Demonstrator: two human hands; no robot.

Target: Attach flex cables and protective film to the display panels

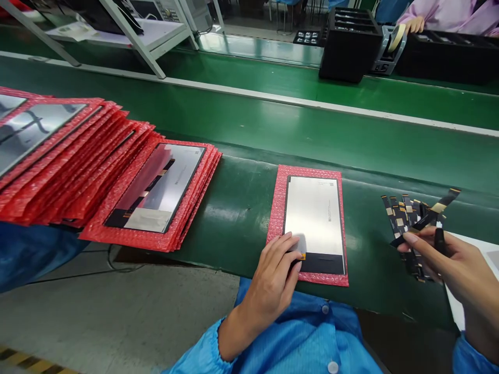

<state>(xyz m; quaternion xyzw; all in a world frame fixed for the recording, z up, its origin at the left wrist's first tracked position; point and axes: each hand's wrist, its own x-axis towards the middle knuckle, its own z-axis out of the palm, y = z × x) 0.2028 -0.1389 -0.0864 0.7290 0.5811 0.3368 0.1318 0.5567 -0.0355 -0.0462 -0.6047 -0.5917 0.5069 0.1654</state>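
Observation:
A flat display panel with a silvery back and a black lower strip lies on a red bubble-wrap sheet. My left hand rests on the panel's lower left corner, fingers bent beside a small orange tab; whether it grips anything is unclear. Over a pile of black flex cables at the right, my right hand pinches one black flex cable with a pale patch. A dark slender object, perhaps a tool, also shows within the right hand's fingers.
Stacked red bubble-wrap sheets with panels fill the left side. A white sheet lies under my right wrist. Across the green bench stand a white metal rack, black bins, a tape dispenser and another person's hand.

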